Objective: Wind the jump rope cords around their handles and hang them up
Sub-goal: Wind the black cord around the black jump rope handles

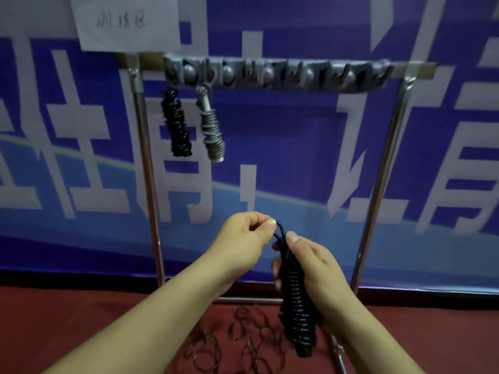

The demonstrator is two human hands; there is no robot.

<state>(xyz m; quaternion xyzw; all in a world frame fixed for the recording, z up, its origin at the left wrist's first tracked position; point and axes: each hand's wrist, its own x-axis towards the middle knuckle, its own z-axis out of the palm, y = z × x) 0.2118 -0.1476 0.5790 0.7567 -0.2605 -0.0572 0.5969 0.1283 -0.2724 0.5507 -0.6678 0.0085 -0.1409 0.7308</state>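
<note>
Below the hook rail [275, 74], we hold a wound black rope [297, 300] upright in our right hand [318, 273], its fingers curled round the coils. Our left hand [243, 238] pinches the small loop [279, 230] at the top. We should keep that loop open and the coils tight, then lift it onto a free hook. This rope looks glossy and neatly coiled; two wound ropes [176, 122] already hang, and loose cord [243, 338] lies on the floor.
</note>
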